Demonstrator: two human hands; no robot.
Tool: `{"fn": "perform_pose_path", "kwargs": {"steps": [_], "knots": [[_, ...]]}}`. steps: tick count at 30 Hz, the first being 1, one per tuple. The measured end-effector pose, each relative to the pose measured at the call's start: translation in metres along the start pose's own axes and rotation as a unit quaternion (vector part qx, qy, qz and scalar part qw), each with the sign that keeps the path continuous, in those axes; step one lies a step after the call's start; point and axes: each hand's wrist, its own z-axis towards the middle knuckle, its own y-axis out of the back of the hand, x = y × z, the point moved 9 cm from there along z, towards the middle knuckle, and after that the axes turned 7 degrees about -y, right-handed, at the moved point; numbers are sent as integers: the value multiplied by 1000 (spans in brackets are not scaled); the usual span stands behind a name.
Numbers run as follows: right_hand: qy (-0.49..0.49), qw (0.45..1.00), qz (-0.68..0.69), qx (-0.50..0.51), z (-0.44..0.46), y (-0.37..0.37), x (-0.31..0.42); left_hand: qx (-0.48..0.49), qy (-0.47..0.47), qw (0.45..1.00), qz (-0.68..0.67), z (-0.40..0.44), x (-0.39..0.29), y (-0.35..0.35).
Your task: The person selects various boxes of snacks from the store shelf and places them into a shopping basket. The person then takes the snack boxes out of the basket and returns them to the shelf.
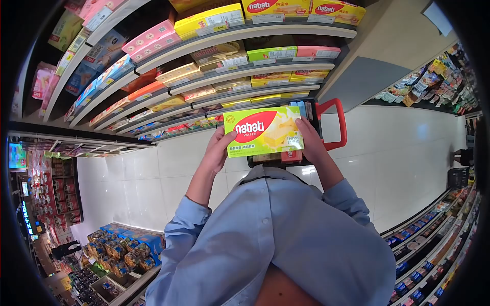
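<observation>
A green and yellow Nabati lemon wafer box (264, 133) is held up level at chest height, its printed front facing me. My left hand (218, 148) grips its left end, with the thumb on the front. At the right end, my right hand (312, 140) is closed on the same box, thumb near its upper corner. Behind and below the box is a dark shopping basket with a red handle (343, 124), partly hidden by the box. A red package (292, 156) shows inside the basket.
Shelves of boxed snacks (224, 33) curve across the front, with a grey end panel (367, 79) to their right. More shelves (434, 245) stand at lower right. Stacked goods (125, 250) are at lower left, near a person in dark clothes (66, 249). Pale tiled floor (127, 178) lies around me.
</observation>
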Motion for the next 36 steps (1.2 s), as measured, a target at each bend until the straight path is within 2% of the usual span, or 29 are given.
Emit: {"fn": "perform_pose_path", "kwargs": {"steps": [2, 5, 11, 14, 22, 26, 27, 29, 30, 32, 33, 35, 36], "knots": [[10, 1000, -14, 15, -1, -2, -8, 3, -38, 999, 17, -10, -19, 0], [-3, 997, -68, -44, -9, 3, -23, 1, -71, 997, 3, -26, -43, 0], [6, 1000, -19, -12, -51, -37, -30, 3, -39, 999, -30, -42, -52, 20], [23, 997, -71, -2, -72, -56, -28, 26, -48, 998, -26, -53, -62, 19], [95, 992, -79, -9, -129, -81, -21, 98, -59, 993, -37, -81, -82, -5], [145, 981, -120, -37, -122, -57, -31, 113, -139, 984, 21, -110, -98, -24], [147, 985, -82, -24, -122, -62, -33, 119, -200, 966, 115, -123, -109, -33], [156, 988, -9, 6, -117, -80, -34, 125, -318, 892, 297, -155, -128, -55], [125, 990, 53, 32, -114, -86, -35, 126, -337, 866, 349, -173, -132, -64], [62, 979, 176, 85, -111, -100, -35, 195, -432, 721, 505, -195, -139, -86], [36, 978, 192, 77, -114, -108, -32, 224, -470, 632, 574, -205, -137, -96], [-15, 973, 222, 64, -121, -124, -23, 213, -482, 568, 632, -219, -130, -102], [19, 973, 216, 78, -116, -122, -17, 207, -498, 536, 649, -224, -127, -103]]}}
